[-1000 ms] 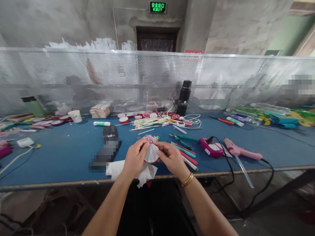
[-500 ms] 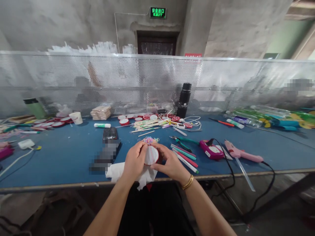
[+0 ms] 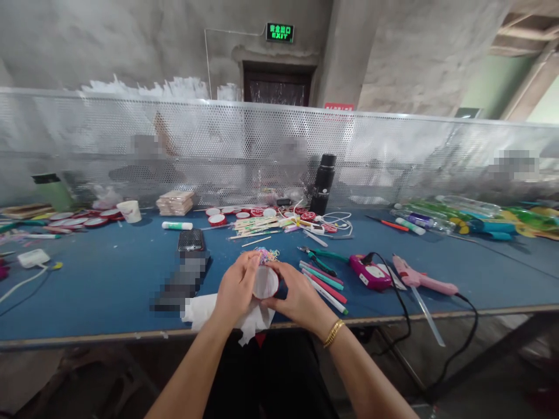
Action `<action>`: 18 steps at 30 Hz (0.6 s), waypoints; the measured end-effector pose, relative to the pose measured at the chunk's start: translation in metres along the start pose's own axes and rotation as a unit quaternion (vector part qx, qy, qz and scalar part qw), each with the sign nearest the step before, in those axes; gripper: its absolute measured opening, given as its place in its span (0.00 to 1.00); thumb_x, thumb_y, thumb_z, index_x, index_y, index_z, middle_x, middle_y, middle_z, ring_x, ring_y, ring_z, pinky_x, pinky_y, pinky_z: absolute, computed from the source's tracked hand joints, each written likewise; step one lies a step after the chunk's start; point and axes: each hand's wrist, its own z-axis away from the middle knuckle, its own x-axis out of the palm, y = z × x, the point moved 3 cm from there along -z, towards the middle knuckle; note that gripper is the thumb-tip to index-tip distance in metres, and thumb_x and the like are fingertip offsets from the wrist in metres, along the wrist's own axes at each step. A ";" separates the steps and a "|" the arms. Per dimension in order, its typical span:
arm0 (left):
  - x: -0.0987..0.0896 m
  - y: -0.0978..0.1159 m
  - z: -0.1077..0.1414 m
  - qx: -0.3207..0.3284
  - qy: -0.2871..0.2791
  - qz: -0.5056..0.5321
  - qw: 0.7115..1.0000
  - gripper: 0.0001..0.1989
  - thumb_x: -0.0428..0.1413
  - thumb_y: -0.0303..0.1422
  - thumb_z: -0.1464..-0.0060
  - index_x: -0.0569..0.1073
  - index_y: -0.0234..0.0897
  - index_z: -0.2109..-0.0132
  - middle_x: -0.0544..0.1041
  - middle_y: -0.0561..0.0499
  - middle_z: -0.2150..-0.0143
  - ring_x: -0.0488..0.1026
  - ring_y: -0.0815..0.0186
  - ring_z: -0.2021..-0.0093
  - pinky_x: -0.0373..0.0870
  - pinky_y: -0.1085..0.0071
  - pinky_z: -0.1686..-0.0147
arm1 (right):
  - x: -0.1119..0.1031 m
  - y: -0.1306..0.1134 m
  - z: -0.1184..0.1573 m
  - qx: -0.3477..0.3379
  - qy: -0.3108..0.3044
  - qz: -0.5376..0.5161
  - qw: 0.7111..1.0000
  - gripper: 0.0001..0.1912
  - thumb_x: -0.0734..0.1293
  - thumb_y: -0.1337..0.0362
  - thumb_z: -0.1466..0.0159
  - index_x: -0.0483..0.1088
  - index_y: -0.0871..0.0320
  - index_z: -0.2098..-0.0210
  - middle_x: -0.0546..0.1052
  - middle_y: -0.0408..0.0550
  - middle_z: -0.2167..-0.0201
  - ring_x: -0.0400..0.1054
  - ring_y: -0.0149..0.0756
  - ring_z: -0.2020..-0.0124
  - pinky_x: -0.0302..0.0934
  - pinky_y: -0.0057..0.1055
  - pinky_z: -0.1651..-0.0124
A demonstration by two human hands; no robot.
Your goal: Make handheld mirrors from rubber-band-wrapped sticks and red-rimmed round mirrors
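Table [image 3: 109, 279]: blue, running the full width of my view through the middle and lower frame.
Screen [image 3: 209, 145]: perforated metal, upright behind the table.
Left hand [image 3: 236, 284]: lower centre; I have its thumb and fingers pinched on the disc's left side.
Right hand [image 3: 299, 294]: lower centre, fingers curved around the disc's right side, thumb at its lower edge.
Tissue [image 3: 201, 309]: white, crumpled, at the table's front edge, partly under my left hand.
Glue gun [image 3: 421, 276]: pink, right of centre, a clear stick pointing toward the lower right.
Flask [image 3: 323, 185]: black, upright, in front of the screen, just right of centre.
Box [image 3: 370, 272]: magenta, left of the glue gun.
Pliers [image 3: 321, 256]: teal handles, between the box and the bands.
Disc [image 3: 265, 282]: white face, red rim, held between both hands at lower centre.
Pens [image 3: 325, 285]: several, lying slantwise just right of my right hand.
Bands [image 3: 268, 255]: small multicoloured pile, just beyond the disc.
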 end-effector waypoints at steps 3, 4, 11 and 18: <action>-0.001 -0.007 -0.001 -0.017 0.042 0.075 0.996 0.25 0.45 0.52 0.31 0.73 0.38 0.45 0.79 0.46 0.58 0.76 0.60 0.59 0.71 0.64 0.58 | -0.031 -0.010 -0.004 0.018 0.004 0.010 1.000 0.33 0.81 0.60 0.48 0.73 0.51 0.45 0.78 0.53 0.47 0.72 0.50 0.47 0.67 0.47 0.44; -0.001 -0.010 -0.001 -0.026 0.053 0.107 0.993 0.26 0.45 0.53 0.32 0.72 0.37 0.44 0.79 0.46 0.58 0.75 0.61 0.61 0.71 0.66 0.62 | -0.043 -0.011 -0.008 0.022 -0.005 -0.017 1.000 0.33 0.81 0.57 0.47 0.72 0.51 0.44 0.78 0.53 0.47 0.73 0.48 0.48 0.68 0.45 0.46; -0.002 -0.015 -0.002 -0.054 0.083 0.171 0.980 0.30 0.47 0.58 0.35 0.73 0.37 0.46 0.77 0.47 0.60 0.74 0.62 0.62 0.69 0.69 0.68 | -0.082 0.040 -0.090 0.025 -0.057 0.106 0.992 0.35 0.81 0.58 0.47 0.73 0.55 0.42 0.76 0.55 0.42 0.70 0.49 0.42 0.62 0.46 0.38; -0.004 -0.011 0.000 -0.065 0.070 0.145 0.985 0.31 0.47 0.59 0.36 0.74 0.37 0.46 0.79 0.46 0.60 0.75 0.60 0.61 0.69 0.67 0.66 | -0.039 0.109 -0.164 0.105 -0.199 0.232 0.946 0.33 0.79 0.62 0.44 0.73 0.56 0.40 0.79 0.51 0.43 0.74 0.46 0.44 0.65 0.37 0.42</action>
